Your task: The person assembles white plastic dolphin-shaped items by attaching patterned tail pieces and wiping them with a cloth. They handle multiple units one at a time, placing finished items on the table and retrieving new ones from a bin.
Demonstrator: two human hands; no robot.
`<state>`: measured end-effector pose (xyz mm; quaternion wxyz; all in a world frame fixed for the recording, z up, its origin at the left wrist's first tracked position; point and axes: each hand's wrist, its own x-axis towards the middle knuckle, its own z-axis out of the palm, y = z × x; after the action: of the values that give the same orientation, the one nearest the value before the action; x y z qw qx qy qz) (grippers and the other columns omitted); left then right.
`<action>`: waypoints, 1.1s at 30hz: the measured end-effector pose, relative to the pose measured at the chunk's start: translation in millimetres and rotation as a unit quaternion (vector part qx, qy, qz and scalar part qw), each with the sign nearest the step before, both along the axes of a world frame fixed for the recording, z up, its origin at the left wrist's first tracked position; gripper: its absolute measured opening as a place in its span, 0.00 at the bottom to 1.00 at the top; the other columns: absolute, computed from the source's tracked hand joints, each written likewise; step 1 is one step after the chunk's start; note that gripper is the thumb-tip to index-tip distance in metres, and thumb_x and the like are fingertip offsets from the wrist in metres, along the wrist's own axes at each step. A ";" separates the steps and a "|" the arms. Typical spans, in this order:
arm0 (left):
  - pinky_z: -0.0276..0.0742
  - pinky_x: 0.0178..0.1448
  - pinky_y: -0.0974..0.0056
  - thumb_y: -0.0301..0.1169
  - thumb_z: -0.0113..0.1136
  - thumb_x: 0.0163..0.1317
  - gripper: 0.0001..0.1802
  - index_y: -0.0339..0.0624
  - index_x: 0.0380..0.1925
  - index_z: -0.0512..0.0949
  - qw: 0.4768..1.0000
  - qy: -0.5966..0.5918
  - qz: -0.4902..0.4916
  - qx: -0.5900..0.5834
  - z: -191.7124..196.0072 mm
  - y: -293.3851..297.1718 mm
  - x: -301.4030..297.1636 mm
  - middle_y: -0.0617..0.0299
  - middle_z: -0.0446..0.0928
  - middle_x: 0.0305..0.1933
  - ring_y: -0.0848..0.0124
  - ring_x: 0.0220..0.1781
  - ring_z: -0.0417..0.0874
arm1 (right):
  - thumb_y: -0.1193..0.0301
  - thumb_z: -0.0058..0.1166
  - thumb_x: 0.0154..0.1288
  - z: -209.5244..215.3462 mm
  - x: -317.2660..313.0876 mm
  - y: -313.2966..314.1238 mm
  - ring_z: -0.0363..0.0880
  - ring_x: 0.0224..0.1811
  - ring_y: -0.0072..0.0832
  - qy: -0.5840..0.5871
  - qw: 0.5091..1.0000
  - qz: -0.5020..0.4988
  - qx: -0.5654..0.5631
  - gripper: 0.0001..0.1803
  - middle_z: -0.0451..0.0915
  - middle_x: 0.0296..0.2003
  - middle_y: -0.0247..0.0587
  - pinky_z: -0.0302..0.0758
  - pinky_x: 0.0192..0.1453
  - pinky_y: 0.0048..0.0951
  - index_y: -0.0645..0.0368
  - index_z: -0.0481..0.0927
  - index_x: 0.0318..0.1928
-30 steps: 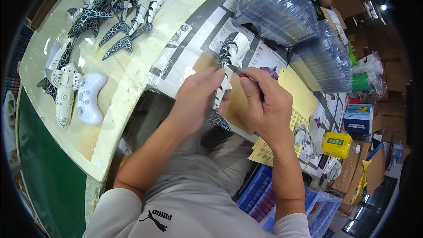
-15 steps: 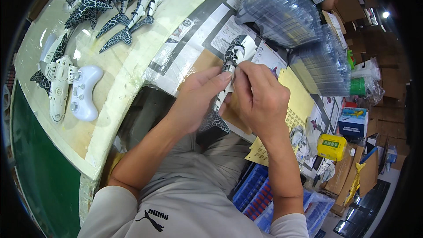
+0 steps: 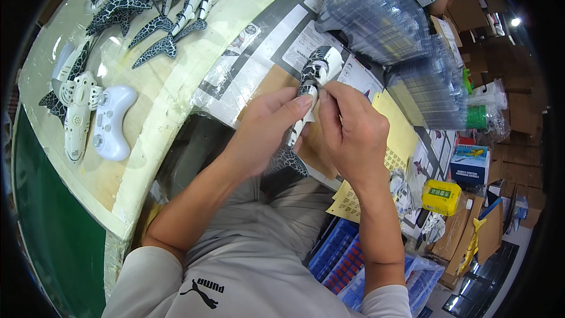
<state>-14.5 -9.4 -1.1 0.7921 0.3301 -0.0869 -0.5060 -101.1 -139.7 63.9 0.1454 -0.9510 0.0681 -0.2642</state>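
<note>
A black-and-white jointed toy sea animal [image 3: 321, 62] lies slantwise in front of me, its front end away from me. The patterned tail fin [image 3: 286, 161] hangs toward my lap. My left hand [image 3: 272, 115] is closed around the middle and rear segments, the thumb pressing on top. Beside the toy, my right hand [image 3: 356, 121] has thumb and forefinger pinched together against its right side. What those fingertips hold, if anything, is too small and covered to make out.
On the left table sit a white game-style controller [image 3: 114, 123], a white toy body [image 3: 78, 119] and several similar toys [image 3: 170, 29]. Stacked clear plastic trays [image 3: 376, 15] stand at the far right. Yellow sticker sheets [image 3: 395, 126] and a yellow package [image 3: 441, 197] lie to the right.
My right hand has shifted slightly right, showing more of the toy's side near the fingertips. My left hand keeps its hold on the toy.
</note>
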 end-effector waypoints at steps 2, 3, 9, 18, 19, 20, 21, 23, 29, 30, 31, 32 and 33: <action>0.76 0.32 0.74 0.36 0.55 0.81 0.15 0.36 0.54 0.80 1.000 -0.012 0.008 -0.013 1.0 0.5 0.0 0.66 0.81 0.40 0.82 0.34 0.80 | 0.79 0.64 0.66 1.8 -0.9 -0.6 0.85 0.28 0.41 0.022 0.999 0.022 -0.011 0.06 0.85 0.32 0.46 0.80 0.32 0.33 0.61 0.85 0.43; 0.75 0.34 0.74 0.36 0.55 0.81 0.13 0.38 0.52 0.81 1.000 -0.018 0.014 -0.017 1.4 0.3 -0.3 0.69 0.81 0.39 0.83 0.35 0.79 | 0.79 0.64 0.66 2.9 -1.6 -1.1 0.86 0.28 0.41 0.028 0.999 0.022 -0.019 0.06 0.85 0.32 0.46 0.80 0.32 0.33 0.61 0.85 0.43; 0.75 0.35 0.74 0.36 0.55 0.81 0.13 0.38 0.52 0.81 0.999 -0.032 -0.011 0.016 3.1 0.5 -0.9 0.69 0.80 0.39 0.84 0.36 0.79 | 0.79 0.64 0.66 5.8 -2.6 -1.1 0.86 0.29 0.40 0.043 0.999 -0.015 -0.017 0.06 0.86 0.33 0.46 0.81 0.33 0.34 0.61 0.85 0.43; 0.76 0.36 0.74 0.36 0.55 0.81 0.13 0.38 0.51 0.81 1.000 -0.019 0.000 0.002 3.4 0.6 -1.6 0.70 0.81 0.39 0.85 0.36 0.78 | 0.79 0.63 0.66 6.5 -2.1 -3.5 0.86 0.30 0.42 0.047 0.999 0.006 -0.024 0.06 0.85 0.33 0.47 0.81 0.33 0.35 0.61 0.84 0.43; 0.76 0.33 0.74 0.36 0.55 0.81 0.14 0.36 0.53 0.81 1.000 -0.015 0.004 -0.002 2.9 0.8 -1.5 0.68 0.81 0.39 0.84 0.33 0.79 | 0.79 0.63 0.66 6.5 -2.2 -3.3 0.86 0.30 0.43 0.044 0.999 0.010 -0.017 0.06 0.85 0.33 0.47 0.81 0.33 0.36 0.61 0.84 0.43; 0.77 0.29 0.75 0.36 0.55 0.81 0.15 0.34 0.55 0.80 1.000 -0.011 0.008 -0.005 2.4 0.9 -0.9 0.65 0.82 0.38 0.82 0.31 0.80 | 0.79 0.63 0.66 6.6 -2.3 -2.9 0.86 0.30 0.43 0.042 0.999 0.014 -0.005 0.06 0.85 0.33 0.47 0.81 0.33 0.36 0.61 0.84 0.43; 0.77 0.26 0.76 0.36 0.55 0.81 0.17 0.32 0.56 0.79 1.000 -0.006 0.013 -0.007 1.8 1.1 -0.4 0.63 0.83 0.38 0.81 0.28 0.82 | 0.79 0.63 0.66 6.5 -2.5 -2.4 0.86 0.30 0.43 0.047 0.999 0.020 -0.015 0.06 0.85 0.33 0.47 0.81 0.33 0.36 0.61 0.84 0.43; 0.76 0.34 0.75 0.35 0.55 0.81 0.14 0.36 0.52 0.81 1.000 -0.018 0.001 -0.013 0.8 1.4 0.2 0.67 0.82 0.40 0.84 0.35 0.79 | 0.79 0.62 0.66 6.6 -2.8 -1.4 0.86 0.30 0.44 0.050 0.998 0.028 -0.021 0.06 0.85 0.33 0.47 0.81 0.33 0.37 0.61 0.84 0.43; 0.75 0.41 0.75 0.35 0.55 0.81 0.13 0.36 0.50 0.82 0.999 -0.035 0.008 -0.012 -0.4 -0.5 -1.4 0.69 0.82 0.43 0.85 0.40 0.78 | 0.79 0.63 0.65 7.0 -3.0 -1.3 0.85 0.29 0.43 0.045 0.999 0.012 -0.015 0.06 0.84 0.32 0.47 0.80 0.32 0.37 0.61 0.84 0.43; 0.75 0.41 0.75 0.35 0.55 0.81 0.13 0.36 0.50 0.81 0.999 -0.029 0.016 -0.003 -0.2 -0.4 -1.6 0.69 0.82 0.43 0.85 0.40 0.78 | 0.79 0.63 0.65 7.2 -3.5 -1.0 0.85 0.29 0.43 0.048 0.998 0.020 -0.027 0.06 0.84 0.32 0.47 0.80 0.32 0.37 0.61 0.84 0.43; 0.75 0.41 0.75 0.35 0.55 0.81 0.13 0.36 0.50 0.81 0.999 -0.036 0.011 -0.015 0.0 -0.2 -1.3 0.69 0.82 0.43 0.85 0.40 0.78 | 0.79 0.62 0.66 7.3 -3.4 -1.1 0.85 0.29 0.43 0.053 0.998 0.022 -0.034 0.06 0.84 0.32 0.47 0.80 0.32 0.37 0.61 0.84 0.43; 0.75 0.40 0.74 0.35 0.55 0.81 0.13 0.36 0.50 0.81 0.999 -0.040 0.011 -0.018 0.1 -0.7 -1.1 0.69 0.82 0.43 0.85 0.40 0.78 | 0.79 0.62 0.66 7.2 -3.2 -1.0 0.85 0.29 0.43 0.059 0.997 0.021 -0.042 0.06 0.85 0.32 0.47 0.80 0.32 0.37 0.61 0.84 0.43; 0.76 0.40 0.74 0.35 0.55 0.81 0.13 0.36 0.50 0.81 0.999 -0.047 0.007 -0.026 0.1 -1.0 -0.5 0.69 0.82 0.42 0.85 0.39 0.78 | 0.79 0.62 0.66 7.1 -2.8 -1.1 0.85 0.28 0.43 0.054 0.998 0.011 -0.040 0.06 0.85 0.32 0.47 0.80 0.32 0.37 0.61 0.84 0.43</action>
<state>-15.0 -10.4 -1.0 0.7989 0.3334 -0.1353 -0.4819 -103.9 -140.9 71.0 0.1065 -0.9697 0.0544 -0.2132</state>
